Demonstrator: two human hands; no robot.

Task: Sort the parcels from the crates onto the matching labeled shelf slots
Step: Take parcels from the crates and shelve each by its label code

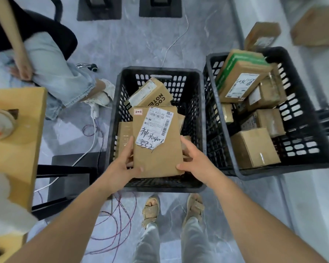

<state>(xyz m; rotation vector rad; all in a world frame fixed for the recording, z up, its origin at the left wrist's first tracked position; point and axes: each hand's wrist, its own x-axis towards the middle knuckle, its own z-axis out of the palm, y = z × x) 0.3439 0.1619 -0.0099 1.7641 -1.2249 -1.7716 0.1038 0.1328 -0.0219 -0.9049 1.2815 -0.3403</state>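
Grey floor, two black crates. My left hand [122, 164] and right hand [194, 162] pinch a flat labelled parcel [157, 149] over the near crate [114, 118]; next I read its label and find the slot.

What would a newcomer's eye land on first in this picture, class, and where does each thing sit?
First, the flat brown parcel at centre, gripped at its sides by the left hand and right hand over the middle black crate. Next, the second black crate to its right, filled with cardboard boxes. A seated person's jeans show at upper left.
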